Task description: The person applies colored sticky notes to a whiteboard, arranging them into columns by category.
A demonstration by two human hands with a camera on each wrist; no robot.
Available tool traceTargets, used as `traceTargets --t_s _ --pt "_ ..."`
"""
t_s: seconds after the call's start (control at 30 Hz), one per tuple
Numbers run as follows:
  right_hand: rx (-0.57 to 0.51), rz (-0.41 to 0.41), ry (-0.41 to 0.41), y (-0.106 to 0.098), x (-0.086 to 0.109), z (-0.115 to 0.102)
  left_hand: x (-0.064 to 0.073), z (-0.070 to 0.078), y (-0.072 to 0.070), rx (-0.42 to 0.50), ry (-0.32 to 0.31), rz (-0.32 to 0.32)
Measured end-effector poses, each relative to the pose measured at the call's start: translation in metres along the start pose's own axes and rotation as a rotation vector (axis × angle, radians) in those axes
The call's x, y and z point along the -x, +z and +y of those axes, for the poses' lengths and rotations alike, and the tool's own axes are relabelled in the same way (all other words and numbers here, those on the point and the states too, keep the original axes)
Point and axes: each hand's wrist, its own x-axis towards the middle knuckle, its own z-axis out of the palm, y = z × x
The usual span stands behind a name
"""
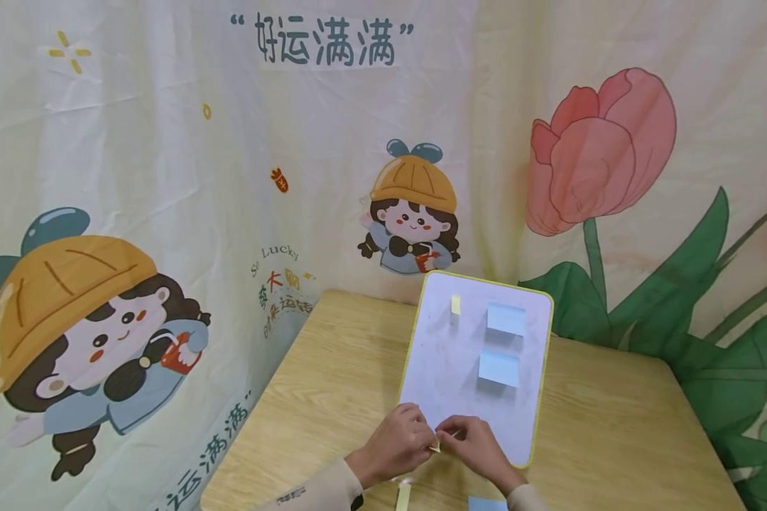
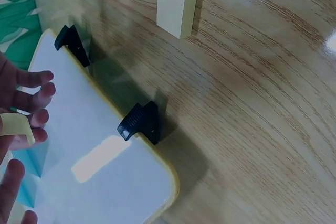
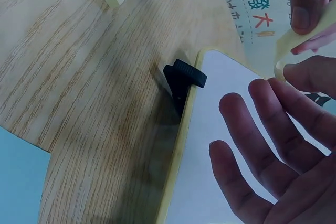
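A small pale yellow paper strip [image 1: 436, 446] is held between the two hands, in front of the lower part of the whiteboard [image 1: 447, 376]. My left hand [image 1: 398, 441] grips it from the left, fingers curled. From the other side my right hand [image 1: 476, 446] pinches it; in the right wrist view thumb and forefinger meet at the bent end of the strip [image 3: 286, 51], while the remaining fingers spread loosely. Higher on the board are two blue sticky notes [image 1: 506, 319], one above the other, and a narrow yellow note [image 1: 456, 305] to their left.
Black clips [image 2: 140, 121] grip the yellow-framed board's near edge. On the wooden table [image 1: 319, 397], a yellow sticky-note pad [image 1: 404, 497] and a blue pad [image 1: 486, 504] lie close to the person. A printed cloth [image 1: 332, 142] hangs behind the table.
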Motion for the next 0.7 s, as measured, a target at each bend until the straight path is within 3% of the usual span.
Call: traceTargets --t_s 0.3,0.7 --pt "-0.018 0.012 -0.023 0.002 0.001 -0.007 -0.001 0.001 -0.002 -0.015 -0.005 0.001" --pt "0.286 0.179 -0.078 -0.01 -0.015 -0.022 -0.009 -0.014 0.001 -0.045 0.003 -0.031"
